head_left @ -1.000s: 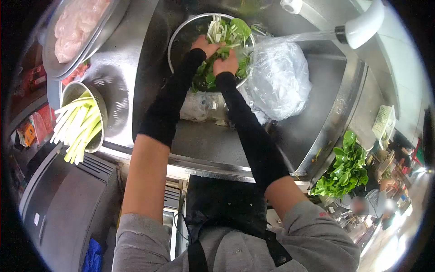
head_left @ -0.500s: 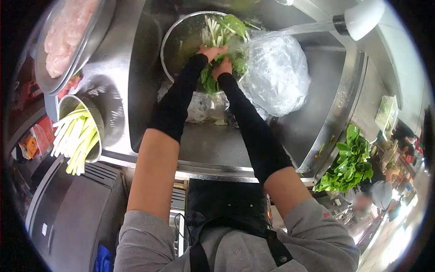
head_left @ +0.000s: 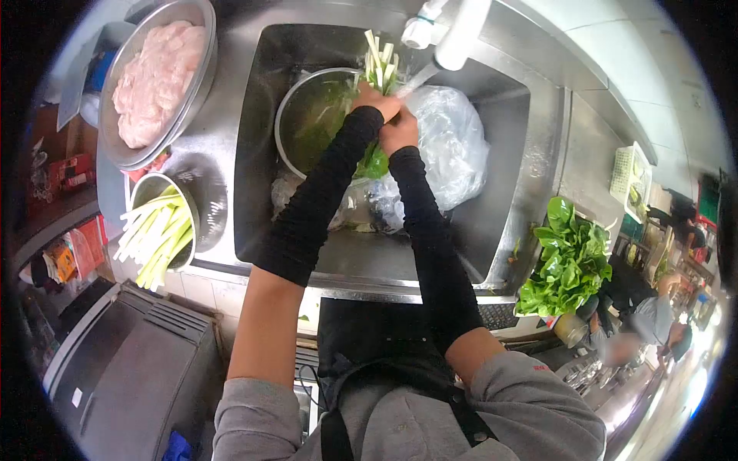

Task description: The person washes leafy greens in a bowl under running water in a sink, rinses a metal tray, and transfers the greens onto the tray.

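Observation:
My left hand [head_left: 375, 101] is closed around a bunch of leafy greens [head_left: 380, 65], their pale cut stems pointing away from me. Just below it, my right hand [head_left: 400, 133] is closed on the same bunch, its fingers partly hidden. Green leaves hang out beneath both hands. The bunch is over the right side of a round metal bowl [head_left: 280, 115] holding greenish water. Close by on the right, a water stream [head_left: 419, 78] falls from a white faucet [head_left: 463, 34]. A clear plastic bag [head_left: 453, 146] bulges beside the bowl in the sink [head_left: 361, 265].
Left of the sink stand a metal bowl of pale raw meat [head_left: 157, 81] and a tilted container of cut green-white stalks [head_left: 157, 230]. More leafy greens [head_left: 565, 265] are piled at the right, near a light green basket [head_left: 632, 180]. Another person [head_left: 649, 319] is farther right.
The greens have been gathered into a tighter bunch and raised from the bowl, with both hands closer together. The view has shifted, showing more of the faucet and the meat bowl.

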The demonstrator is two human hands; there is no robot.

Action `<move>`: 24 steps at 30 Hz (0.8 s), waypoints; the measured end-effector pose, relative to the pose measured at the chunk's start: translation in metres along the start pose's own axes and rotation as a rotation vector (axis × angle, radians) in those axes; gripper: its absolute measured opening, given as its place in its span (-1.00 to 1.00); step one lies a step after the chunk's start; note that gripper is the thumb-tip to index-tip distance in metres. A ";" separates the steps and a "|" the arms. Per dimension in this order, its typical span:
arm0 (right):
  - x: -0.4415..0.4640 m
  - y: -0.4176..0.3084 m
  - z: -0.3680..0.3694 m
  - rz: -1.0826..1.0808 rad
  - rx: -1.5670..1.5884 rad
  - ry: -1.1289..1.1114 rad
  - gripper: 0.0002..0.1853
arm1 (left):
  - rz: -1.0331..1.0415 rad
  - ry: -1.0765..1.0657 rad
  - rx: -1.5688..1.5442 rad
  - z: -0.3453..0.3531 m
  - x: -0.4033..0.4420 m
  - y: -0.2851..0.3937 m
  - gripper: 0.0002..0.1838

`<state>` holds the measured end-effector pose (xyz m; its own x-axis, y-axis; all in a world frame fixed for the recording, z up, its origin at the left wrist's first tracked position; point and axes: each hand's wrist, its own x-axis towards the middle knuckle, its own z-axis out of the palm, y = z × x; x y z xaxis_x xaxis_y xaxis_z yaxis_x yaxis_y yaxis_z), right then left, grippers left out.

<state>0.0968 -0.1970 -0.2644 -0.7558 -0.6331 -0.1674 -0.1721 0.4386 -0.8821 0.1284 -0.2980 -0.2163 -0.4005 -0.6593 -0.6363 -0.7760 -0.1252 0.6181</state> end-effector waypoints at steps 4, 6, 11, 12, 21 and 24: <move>-0.008 -0.026 -0.026 0.043 0.148 -0.017 -0.59 | 0.157 0.030 -0.163 0.016 0.004 0.000 -0.02; -0.014 -0.026 -0.032 0.002 0.265 -0.074 -0.47 | 0.209 0.052 -0.380 0.003 -0.030 0.017 -0.38; -0.007 -0.039 -0.062 -0.209 -0.073 -0.078 -0.41 | -0.021 0.145 -0.542 -0.003 -0.003 -0.004 -0.61; -0.002 -0.038 -0.064 -0.245 -0.157 -0.017 -0.50 | -0.128 0.144 -0.556 -0.008 -0.006 0.002 -0.63; -0.015 -0.031 -0.063 -0.201 -0.193 -0.229 -0.77 | 0.304 0.457 -0.151 0.027 -0.015 -0.001 -0.46; -0.020 -0.007 -0.084 -0.151 -0.149 -0.436 -0.51 | 0.351 0.427 -0.182 0.035 -0.031 -0.017 -0.36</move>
<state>0.0603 -0.1343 -0.2180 -0.3853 -0.8911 -0.2396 -0.3724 0.3878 -0.8432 0.1368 -0.2490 -0.2233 -0.3574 -0.9202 -0.1600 -0.5214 0.0544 0.8516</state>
